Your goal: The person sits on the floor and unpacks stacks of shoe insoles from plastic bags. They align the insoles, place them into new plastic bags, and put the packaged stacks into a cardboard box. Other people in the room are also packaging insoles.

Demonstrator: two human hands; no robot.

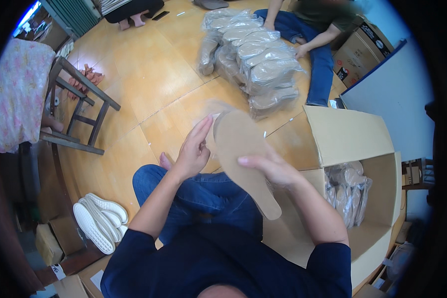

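Note:
A tan insole [241, 141] slants in front of me, its wide end away from me and its narrow end near my lap. My right hand [270, 166] grips it along the right edge, thumb on top and fingers hidden beneath. Whether several insoles are stacked there, I cannot tell. My left hand [196, 151] is beside its wide end, fingers stretched out and together. Some blurred clear plastic [216, 105] shows around that end; whether my left hand touches it is unclear.
A pile of bagged insoles [258, 54] lies ahead, beside a seated person [323, 44]. To my right stands an open cardboard box [350, 134] with more bagged insoles [347, 191]. White shoe soles [97, 221] lie at left, and a wooden stool [79, 107] stands farther off.

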